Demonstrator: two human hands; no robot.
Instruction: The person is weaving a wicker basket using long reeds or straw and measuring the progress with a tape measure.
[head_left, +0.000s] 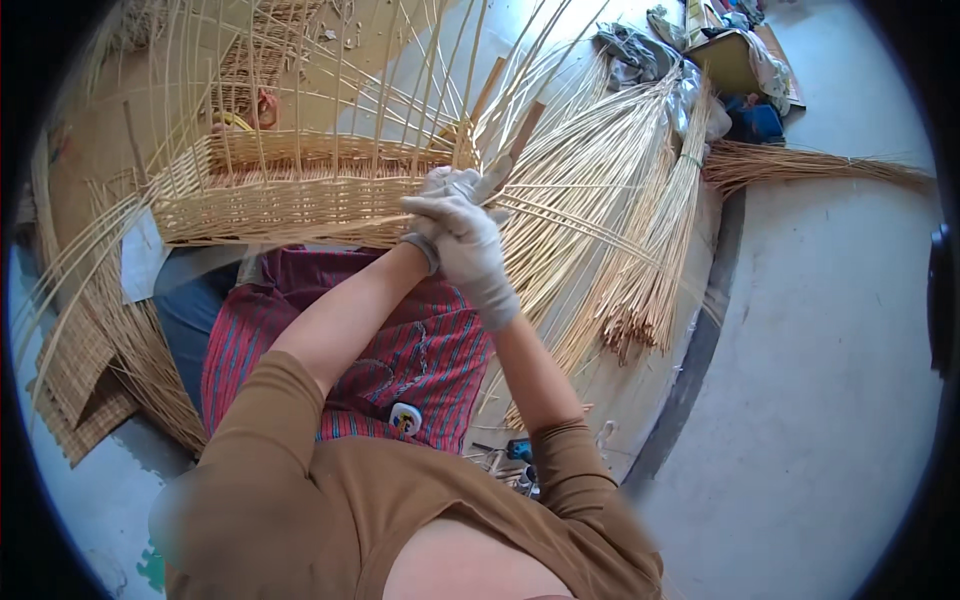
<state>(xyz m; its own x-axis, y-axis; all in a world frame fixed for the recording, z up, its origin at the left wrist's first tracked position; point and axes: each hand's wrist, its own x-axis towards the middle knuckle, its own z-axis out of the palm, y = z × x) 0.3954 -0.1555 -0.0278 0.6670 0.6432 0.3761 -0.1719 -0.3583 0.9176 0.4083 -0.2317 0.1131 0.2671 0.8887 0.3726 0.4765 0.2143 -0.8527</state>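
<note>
Toward 10 o'clock from the middle of the view sits a long woven basket [290, 210], with thin tall sticks [380, 125] standing up all around. Some of their tops are cut off by the upper edge. Both hands are at the basket's right end, near 12 o'clock, and they hide that corner. The right hand [468, 235], in a pale glove, is in front with its fingers bent. It covers much of the left hand [447, 187], which wears a glove too. I cannot tell what either hand holds, or if it holds anything. A flat brown stick [528, 128] pokes up beside them, between 12 and 1 o'clock, its low end hard to see. Striped cloth [250, 345] lies at 8 o'clock, partly under the left arm. At 2 o'clock is a big pile of pale straws [575, 215]. Near 6 o'clock, a small blue thing [519, 449] is too hard to make out.
</note>
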